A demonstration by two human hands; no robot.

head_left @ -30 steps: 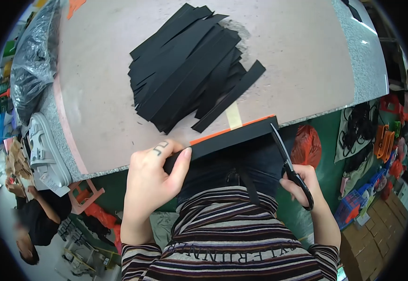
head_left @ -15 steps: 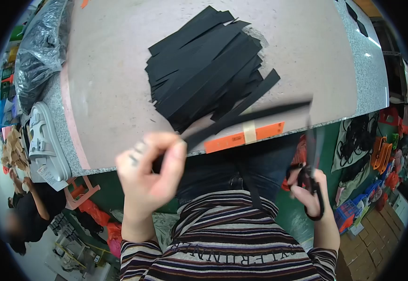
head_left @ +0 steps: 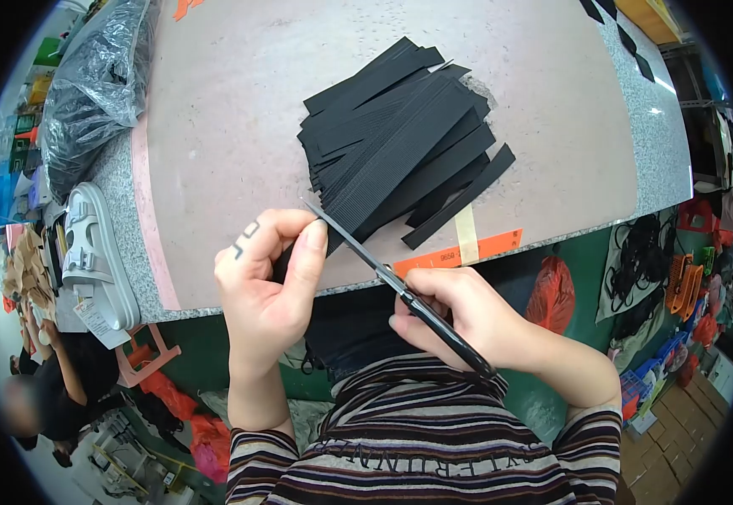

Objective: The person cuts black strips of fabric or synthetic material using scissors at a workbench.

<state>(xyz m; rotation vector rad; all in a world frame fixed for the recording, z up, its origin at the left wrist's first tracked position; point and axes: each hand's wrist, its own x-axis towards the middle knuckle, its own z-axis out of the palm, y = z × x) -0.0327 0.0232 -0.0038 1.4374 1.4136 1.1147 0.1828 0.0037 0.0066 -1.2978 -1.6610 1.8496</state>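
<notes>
My left hand (head_left: 270, 282), closed, pinches a black webbing strip (head_left: 281, 264) at the table's front edge; most of the strip is hidden by the fingers and palm. My right hand (head_left: 472, 316) grips scissors (head_left: 365, 255) by their black handles. Their blades look closed together and slant up to the left, with the tip just beside my left thumb and forefinger. Beyond both hands lies a loose pile of cut black webbing strips (head_left: 400, 139), overlapping at several angles. One strip (head_left: 463, 200) sits at the pile's right side.
An orange label strip (head_left: 493, 247) and beige tape (head_left: 465, 231) mark the front edge of the table mat (head_left: 223, 143). Grey sandals (head_left: 95, 252) and a plastic-wrapped bundle (head_left: 97, 93) stand at the left. A person in black (head_left: 68, 383) works at lower left.
My right hand has swung left with the scissors, bringing the blades to my left fingertips. The strip that stretched rightward from my left hand no longer extends that way.
</notes>
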